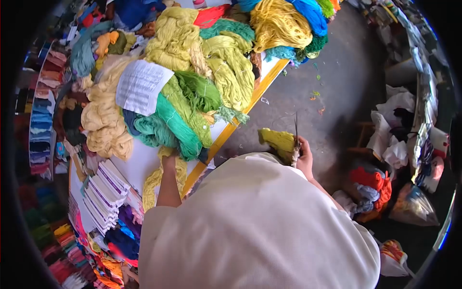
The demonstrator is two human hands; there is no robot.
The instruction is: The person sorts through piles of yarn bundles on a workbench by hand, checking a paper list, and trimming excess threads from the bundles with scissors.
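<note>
My right hand (304,153) is closed around a pair of scissors (296,126), their dark narrow blades pointing up and away from me. Right beside it, over the floor, hangs an olive-yellow bundle of yarn (280,142), partly covered by my clothing. My left hand (169,158) is at the table edge, gripping a pale yellow yarn skein (164,179) that drapes down around my wrist; most of its fingers are hidden. Just beyond it lie a green skein (179,131) and a teal skein (153,129).
A printed sheet (143,86) rests on piled skeins. Beige yarn (107,115) and yellow-green yarn (226,72) cover the white table with its yellow edge (255,98). Stacked papers (105,195) stand at left. Bags (415,204) and red yarn (375,188) sit on the right.
</note>
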